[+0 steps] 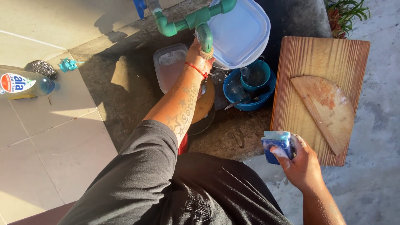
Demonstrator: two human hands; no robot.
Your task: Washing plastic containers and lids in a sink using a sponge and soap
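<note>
Here the left hand is stretched far forward over the sink basin, its fingers closed around the downward spout of the green pipe tap. The arm runs almost straight away from the body, so this hand is plainly the nearer one to the tap and to the clear plastic container just to its left. The right hand stays close to the body, clenched on a blue sponge wet with suds. That sponge sits at the near edge of the wooden board, which stands lengthwise away from the person. A half-round wooden piece lies on the board, up and to the right of the sponge, near but not touching it. Between the two hands are blue bowls under a pale lid.
</note>
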